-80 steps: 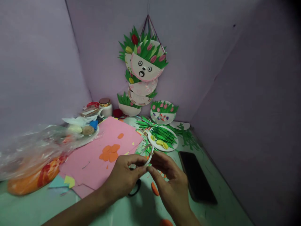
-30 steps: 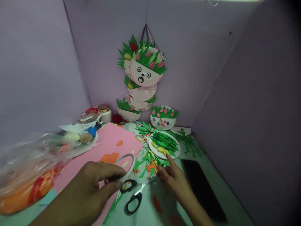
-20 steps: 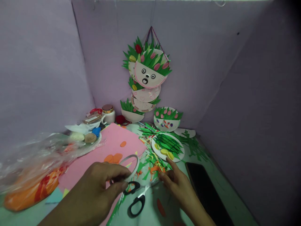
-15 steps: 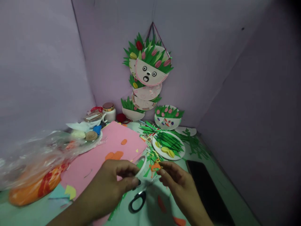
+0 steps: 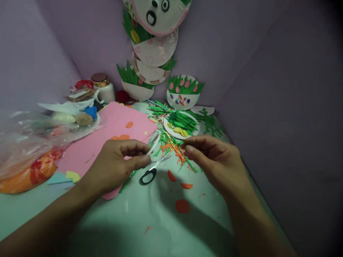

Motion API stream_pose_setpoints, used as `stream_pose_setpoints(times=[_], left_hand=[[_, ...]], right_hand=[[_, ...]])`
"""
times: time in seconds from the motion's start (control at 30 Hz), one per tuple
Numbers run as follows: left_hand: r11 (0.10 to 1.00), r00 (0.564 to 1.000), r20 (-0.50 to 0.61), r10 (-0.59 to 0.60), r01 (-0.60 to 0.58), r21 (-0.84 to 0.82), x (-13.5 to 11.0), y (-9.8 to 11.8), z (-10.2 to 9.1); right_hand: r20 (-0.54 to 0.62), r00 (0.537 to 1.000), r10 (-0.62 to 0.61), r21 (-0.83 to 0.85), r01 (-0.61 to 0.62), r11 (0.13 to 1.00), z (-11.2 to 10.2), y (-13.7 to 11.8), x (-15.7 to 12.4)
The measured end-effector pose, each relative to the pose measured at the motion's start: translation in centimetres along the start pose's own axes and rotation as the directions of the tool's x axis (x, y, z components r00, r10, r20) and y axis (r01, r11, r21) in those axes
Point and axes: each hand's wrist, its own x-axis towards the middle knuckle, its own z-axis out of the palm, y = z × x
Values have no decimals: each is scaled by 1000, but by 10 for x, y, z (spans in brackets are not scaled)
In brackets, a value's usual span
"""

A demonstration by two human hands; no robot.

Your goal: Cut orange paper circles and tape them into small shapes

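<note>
My left hand is closed, thumb and fingers pinching a white tape ring that sticks up past the fingertips. My right hand hovers to its right, thumb and forefinger pinched together at the same height. I cannot make out what the pinch holds. Between and just below the hands lie black-handled scissors on the pale green table, blades pointing toward a heap of green and orange paper scraps.
A pink foam sheet lies left of the scraps, with orange cut-out circles on the table nearby. A paper plate with green strips, a white jar, a plastic bag and hanging paper-plate crafts stand against purple walls.
My right hand left the scraps, came to the tape ring in my left hand, then drew away to the right. The view has tilted down toward the table.
</note>
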Motion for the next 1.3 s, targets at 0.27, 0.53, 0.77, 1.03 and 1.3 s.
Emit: stream_pose_setpoints(times=[0.27,0.53,0.77,1.03,1.3], left_hand=[[999,997,72,-30,33,-37,-3,1,14],[993,988,155,-19,36,-109,-2,-2,22],[969,983,181,-2,46,-241,0,-2,25],[969,991,130,-30,61,-239,0,-5,27],[992,983,176,49,-27,-124,-2,-6,24]], right_hand=[[103,995,-4,-82,13,997,19,6,-10],[115,988,103,134,-118,984,46,27,-13],[-9,991,134,278,-127,952,55,32,-15],[-60,992,-111,62,115,991,57,38,-23],[-13,996,93,453,-77,888,55,28,-15]])
